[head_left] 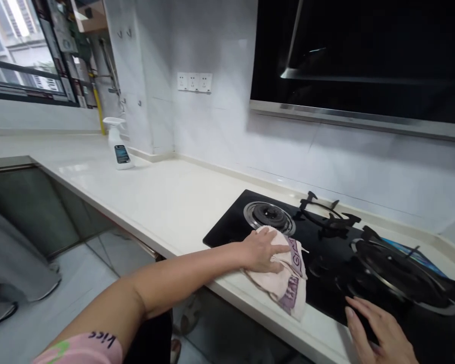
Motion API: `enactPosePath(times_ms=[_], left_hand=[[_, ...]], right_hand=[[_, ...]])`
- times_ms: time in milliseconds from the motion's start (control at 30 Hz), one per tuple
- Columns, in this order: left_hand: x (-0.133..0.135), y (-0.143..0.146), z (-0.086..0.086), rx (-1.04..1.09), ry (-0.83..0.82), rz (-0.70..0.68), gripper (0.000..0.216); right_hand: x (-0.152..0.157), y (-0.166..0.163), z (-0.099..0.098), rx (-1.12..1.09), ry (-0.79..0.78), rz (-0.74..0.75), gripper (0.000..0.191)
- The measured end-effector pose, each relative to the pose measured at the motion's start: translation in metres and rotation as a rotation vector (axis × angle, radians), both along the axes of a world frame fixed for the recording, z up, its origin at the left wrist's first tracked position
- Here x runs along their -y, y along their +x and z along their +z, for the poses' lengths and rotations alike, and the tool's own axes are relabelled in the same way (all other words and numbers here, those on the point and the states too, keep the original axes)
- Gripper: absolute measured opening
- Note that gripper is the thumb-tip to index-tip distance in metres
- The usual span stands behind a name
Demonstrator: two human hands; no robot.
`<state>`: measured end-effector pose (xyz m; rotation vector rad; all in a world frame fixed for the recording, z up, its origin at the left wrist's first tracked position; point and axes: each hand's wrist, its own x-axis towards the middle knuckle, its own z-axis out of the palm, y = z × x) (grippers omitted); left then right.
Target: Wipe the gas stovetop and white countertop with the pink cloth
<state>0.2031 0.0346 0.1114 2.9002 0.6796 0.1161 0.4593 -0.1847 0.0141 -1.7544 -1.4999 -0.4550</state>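
Note:
My left hand (pixel 263 249) presses a pale pink cloth with purple print (pixel 288 278) onto the left front part of a black glass gas hob (pixel 227 230). Its fingers lie flat and spread over the cloth, just below the bare left burner (pixel 268 215). My right hand (pixel 379 326) rests open with fingers stretched on the hob's front edge, in front of the right burner (pixel 398 275). A black pan support (pixel 326 215) sits loose on the glass between the two burners.
A white spray bottle (pixel 118 144) stands far left on the cream countertop (pixel 155 197). A dark range hood (pixel 360 65) hangs over the hob. Wall sockets (pixel 194 81) sit on the tiled wall. A window (pixel 18 55) is at the far left.

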Motion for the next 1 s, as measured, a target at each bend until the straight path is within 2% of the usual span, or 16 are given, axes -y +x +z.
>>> enactPosePath(times_ms=[133,233,400,667,833,1000], left_hand=[[-0.008,0.05,0.009,-0.101,0.109,-0.008,0.06],[-0.017,0.081,0.008,-0.07,0.149,-0.036,0.057],[-0.025,0.107,-0.003,-0.006,0.094,0.001,0.062],[-0.022,0.097,-0.012,0.028,0.139,-0.022,0.055],[-0.014,0.087,-0.014,0.029,0.172,-0.014,0.052],[-0.004,0.055,-0.014,0.059,0.14,-0.031,0.056]], right_hand=[[-0.005,-0.013,0.002,-0.001,0.048,0.056,0.047],[-0.008,-0.022,0.001,-0.007,0.032,0.05,0.049],[-0.007,-0.027,0.004,-0.049,0.006,0.008,0.049],[-0.004,-0.029,0.005,-0.128,-0.061,-0.003,0.049],[-0.006,-0.013,-0.005,-0.137,-0.09,-0.01,0.051],[-0.008,0.01,-0.019,-0.155,-0.122,-0.005,0.05]])
